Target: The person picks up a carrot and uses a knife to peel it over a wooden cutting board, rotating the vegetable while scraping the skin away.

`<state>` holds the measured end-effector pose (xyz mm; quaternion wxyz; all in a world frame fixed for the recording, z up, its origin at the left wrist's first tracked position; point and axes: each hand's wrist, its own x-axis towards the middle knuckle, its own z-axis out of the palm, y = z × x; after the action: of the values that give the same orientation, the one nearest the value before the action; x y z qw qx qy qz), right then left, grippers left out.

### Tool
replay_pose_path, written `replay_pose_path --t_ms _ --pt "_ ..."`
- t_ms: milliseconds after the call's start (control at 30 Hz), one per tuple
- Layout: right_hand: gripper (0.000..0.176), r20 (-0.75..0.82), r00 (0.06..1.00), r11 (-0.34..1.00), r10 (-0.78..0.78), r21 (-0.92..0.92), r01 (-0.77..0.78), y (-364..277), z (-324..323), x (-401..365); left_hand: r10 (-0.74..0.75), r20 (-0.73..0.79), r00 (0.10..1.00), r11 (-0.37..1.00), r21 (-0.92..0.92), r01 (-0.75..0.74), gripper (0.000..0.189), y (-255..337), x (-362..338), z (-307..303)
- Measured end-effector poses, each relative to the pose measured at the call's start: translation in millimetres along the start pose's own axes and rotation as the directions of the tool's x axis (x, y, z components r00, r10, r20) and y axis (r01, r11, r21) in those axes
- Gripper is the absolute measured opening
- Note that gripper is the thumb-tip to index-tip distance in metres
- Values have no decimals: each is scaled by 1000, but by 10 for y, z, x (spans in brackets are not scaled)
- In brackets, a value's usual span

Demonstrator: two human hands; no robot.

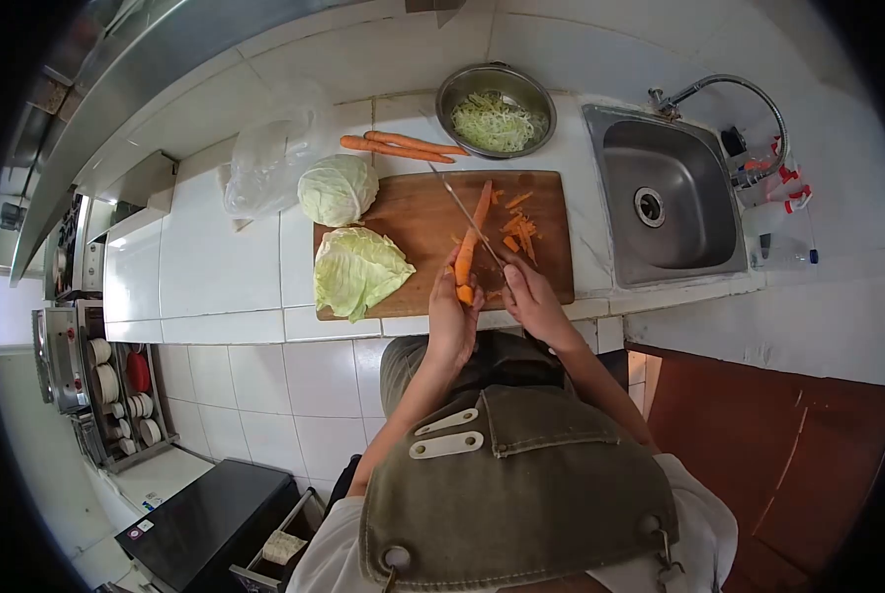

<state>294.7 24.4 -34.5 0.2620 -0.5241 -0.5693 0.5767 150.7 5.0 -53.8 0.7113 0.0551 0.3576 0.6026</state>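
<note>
Over the front part of the wooden cutting board (pixel 418 200), my left hand (pixel 453 314) is closed around the lower end of a carrot (pixel 474 234), which points away from me. My right hand (pixel 534 299) grips a knife (pixel 456 198) by its handle; the long blade crosses over the carrot toward the back left. Orange carrot peelings (pixel 523 232) lie on the board to the right of the carrot. A cut piece of cabbage (pixel 359 272) rests on the board's left side, and a rounder cabbage (pixel 337 190) sits behind it at the board's corner.
Two carrots (pixel 393 147) lie behind the board, beside a metal bowl (pixel 445 103) of shredded cabbage. A clear plastic bag (pixel 279 158) is at the left. To the right are a steel sink (pixel 660 227) and a curved faucet (pixel 758 89).
</note>
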Motion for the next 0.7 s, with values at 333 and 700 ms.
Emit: replay_pose_path --t_ms 333,700 --pt "57 70 856 733 -512 -484 478 139 18 -21 -36 -52 998 998 -55 34 31 60 -33 67" --pt "58 119 913 738 -390 -553 387 -19 -84 -49 -44 -38 998 998 47 46 29 52 -64 122"
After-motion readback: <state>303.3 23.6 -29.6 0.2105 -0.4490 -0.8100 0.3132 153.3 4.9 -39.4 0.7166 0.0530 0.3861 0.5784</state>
